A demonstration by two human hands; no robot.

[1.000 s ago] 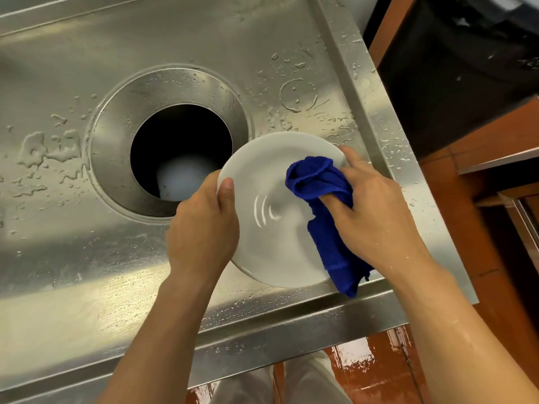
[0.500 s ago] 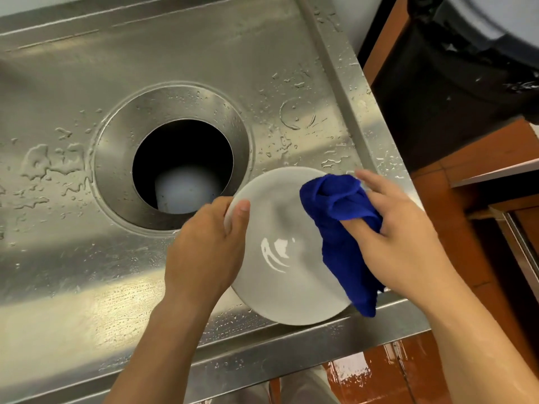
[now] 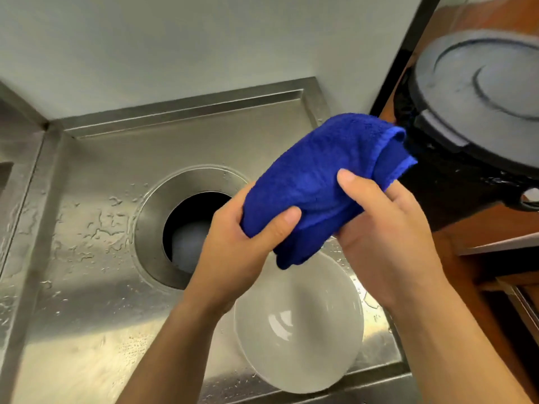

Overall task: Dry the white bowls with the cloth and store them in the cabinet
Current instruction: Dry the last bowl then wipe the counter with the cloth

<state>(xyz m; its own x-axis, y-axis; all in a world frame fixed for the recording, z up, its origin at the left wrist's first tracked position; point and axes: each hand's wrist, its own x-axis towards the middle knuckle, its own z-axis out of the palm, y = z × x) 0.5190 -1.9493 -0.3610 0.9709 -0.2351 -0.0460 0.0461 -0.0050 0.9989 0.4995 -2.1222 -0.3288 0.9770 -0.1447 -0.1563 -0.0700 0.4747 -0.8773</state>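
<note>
Both hands, left (image 3: 242, 246) and right (image 3: 388, 237), grip the soft cloth (image 3: 318, 182) above the bowl (image 3: 297, 330) lying loose at the worktop's (image 3: 87, 287) front right corner; it's likely slick and breakable, so pinch its rim.

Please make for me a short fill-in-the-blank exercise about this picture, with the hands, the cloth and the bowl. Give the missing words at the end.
1. Both hands, the left hand and the right hand, hold the ____ cloth.
2. The white bowl rests on the wet steel counter, and ____ hand touches it.
3. The round hole in the counter lies to the ____ of the bowl.

Missing words: blue; neither; left
</note>
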